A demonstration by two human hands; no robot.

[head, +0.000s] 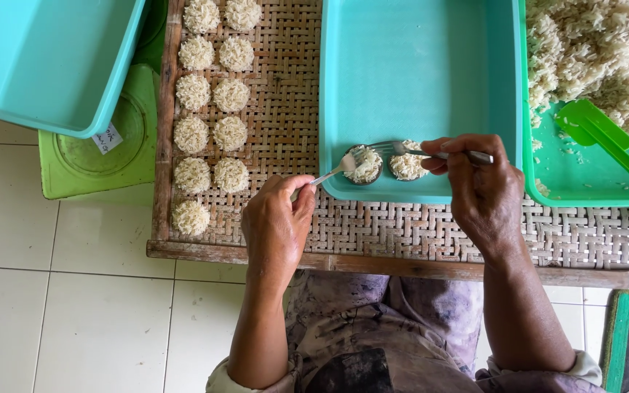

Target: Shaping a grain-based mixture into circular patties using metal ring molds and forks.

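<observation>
My left hand grips a fork by its handle, the tines resting on the noodles in the left of two small round moulds. My right hand is closed around a second fork, laid flat across the right mould so it presses the noodles level. Both moulds sit in the near edge of a teal tray on the woven bamboo table, close to me. The pale, stringy noodles fill each mould to its rim. Finished round cakes lie in two columns on the left, and a loose heap sits in the green tray.
</observation>
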